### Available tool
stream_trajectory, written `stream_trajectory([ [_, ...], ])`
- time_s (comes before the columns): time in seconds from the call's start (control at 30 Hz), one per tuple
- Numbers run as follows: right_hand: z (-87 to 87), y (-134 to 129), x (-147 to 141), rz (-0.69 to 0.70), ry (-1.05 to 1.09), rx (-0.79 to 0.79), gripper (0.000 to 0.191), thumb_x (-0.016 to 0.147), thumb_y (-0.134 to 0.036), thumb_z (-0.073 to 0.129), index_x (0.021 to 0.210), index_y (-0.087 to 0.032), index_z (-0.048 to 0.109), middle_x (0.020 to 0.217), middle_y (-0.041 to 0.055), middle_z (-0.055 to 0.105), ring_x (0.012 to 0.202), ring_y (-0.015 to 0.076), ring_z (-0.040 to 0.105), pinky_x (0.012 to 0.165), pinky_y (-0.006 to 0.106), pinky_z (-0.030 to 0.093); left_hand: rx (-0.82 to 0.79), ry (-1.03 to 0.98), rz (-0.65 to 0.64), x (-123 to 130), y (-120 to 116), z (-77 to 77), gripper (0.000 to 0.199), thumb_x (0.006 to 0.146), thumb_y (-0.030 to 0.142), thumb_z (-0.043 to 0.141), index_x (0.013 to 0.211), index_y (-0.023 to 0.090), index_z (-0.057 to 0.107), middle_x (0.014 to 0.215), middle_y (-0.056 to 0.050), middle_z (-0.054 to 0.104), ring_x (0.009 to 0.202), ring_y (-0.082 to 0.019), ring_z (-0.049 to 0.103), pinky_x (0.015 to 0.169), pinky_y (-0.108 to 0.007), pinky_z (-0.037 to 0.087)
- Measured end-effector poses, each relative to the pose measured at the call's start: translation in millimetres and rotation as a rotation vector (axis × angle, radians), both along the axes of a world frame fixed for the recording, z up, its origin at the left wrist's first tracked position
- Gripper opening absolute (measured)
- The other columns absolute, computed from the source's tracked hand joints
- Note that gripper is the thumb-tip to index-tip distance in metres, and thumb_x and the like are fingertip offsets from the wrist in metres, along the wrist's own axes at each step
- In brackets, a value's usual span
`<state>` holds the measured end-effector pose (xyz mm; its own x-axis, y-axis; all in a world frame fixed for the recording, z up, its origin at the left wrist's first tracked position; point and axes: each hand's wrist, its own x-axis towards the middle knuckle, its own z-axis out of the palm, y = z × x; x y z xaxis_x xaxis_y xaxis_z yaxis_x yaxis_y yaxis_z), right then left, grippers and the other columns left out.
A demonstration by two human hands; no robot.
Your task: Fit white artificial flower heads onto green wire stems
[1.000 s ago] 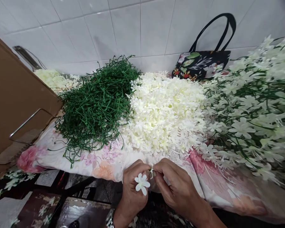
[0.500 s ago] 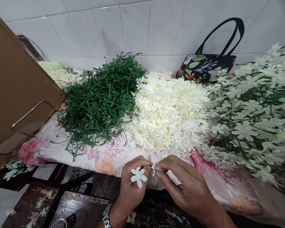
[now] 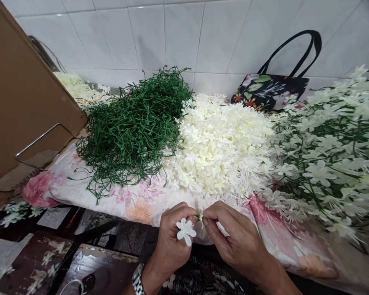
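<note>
1. Evidently, the left hand [image 3: 174, 237] is holding a flower [image 3: 185, 232], its fingers curling narrow and leaving the bloom facing outward, probably so the petals are staying uncrushed.
2. The right hand [image 3: 235, 233] is meeting it, thumb and forefinger pinching a white piece [image 3: 201, 217] between the hands; whether that piece is joining the flower's stem, I can't quite tell, since the fingers are hiding it.
3. Both hands are working just at the near edge of the cloth [image 3: 101, 207], seemingly to keep supplies within reach.
4. Beyond them, the stems [image 3: 135, 127] are lying heaped at left and the blossoms [image 3: 224, 143] beside them, apparently sorted by kind for easy picking.
5. Stemmed flowers [image 3: 321, 174] are spreading at far right, mostly apart from the loose heaps.
6. Behind, a bag [image 3: 270, 92] is standing against the wall [image 3: 178, 37].
</note>
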<state>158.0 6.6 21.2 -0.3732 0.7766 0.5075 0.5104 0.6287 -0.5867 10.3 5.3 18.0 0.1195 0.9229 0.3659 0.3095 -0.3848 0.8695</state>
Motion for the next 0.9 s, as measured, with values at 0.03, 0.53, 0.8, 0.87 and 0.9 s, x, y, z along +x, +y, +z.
stream_trajectory([
  [0.03,-1.6,0.5,-1.1,-0.006,0.000,0.000,0.013,0.087,-0.007,0.043,0.083,-0.017,0.050,0.067,0.0004,0.050,0.061,0.0107,0.049,0.056,0.022,0.042,-0.012,-0.013,0.003,0.5,0.6,-1.0,0.022,0.081,0.013,0.047,0.060,0.016,0.052,0.052,0.003,0.044,0.047,-0.009,0.042,0.045,-0.020,0.031],
  [0.53,-5.5,1.3,-6.4,-0.050,-0.074,0.037,0.016,0.088,-0.007,0.039,0.081,-0.017,0.050,0.066,0.0007,0.048,0.060,0.0119,0.048,0.054,0.022,0.041,-0.028,-0.086,-0.027,2.4,5.4,-6.9,0.022,0.075,0.010,0.049,0.054,0.017,0.047,0.050,0.004,0.039,0.047,-0.009,0.036,0.044,-0.021,0.026],
  [0.8,15.0,-0.1,6.0,-0.009,0.070,-0.011,0.010,0.086,-0.011,0.049,0.091,-0.018,0.055,0.074,0.0015,0.058,0.067,0.0113,0.056,0.059,0.021,0.047,-0.445,-0.439,-0.047,-4.9,3.0,-0.2,0.028,0.070,0.036,0.064,0.055,0.014,0.058,0.048,0.003,0.044,0.045,-0.009,0.037,0.044,-0.022,0.027],
  [0.87,21.8,0.0,10.8,-0.041,0.100,0.038,0.012,0.085,-0.011,0.051,0.094,-0.018,0.055,0.077,0.0024,0.060,0.068,0.0118,0.057,0.061,0.022,0.048,-0.625,-0.624,-0.009,-5.0,0.4,2.7,0.033,0.060,0.043,0.073,0.058,0.014,0.059,0.044,0.004,0.043,0.042,-0.007,0.034,0.042,-0.021,0.025],
  [0.9,24.1,0.1,12.4,-0.057,0.105,0.062,0.012,0.085,-0.011,0.051,0.094,-0.018,0.055,0.077,0.0025,0.060,0.068,0.0119,0.057,0.061,0.023,0.048,-0.693,-0.705,0.013,-4.6,-0.8,4.6,0.036,0.054,0.045,0.076,0.060,0.014,0.059,0.042,0.005,0.044,0.040,-0.007,0.033,0.041,-0.021,0.024],
])
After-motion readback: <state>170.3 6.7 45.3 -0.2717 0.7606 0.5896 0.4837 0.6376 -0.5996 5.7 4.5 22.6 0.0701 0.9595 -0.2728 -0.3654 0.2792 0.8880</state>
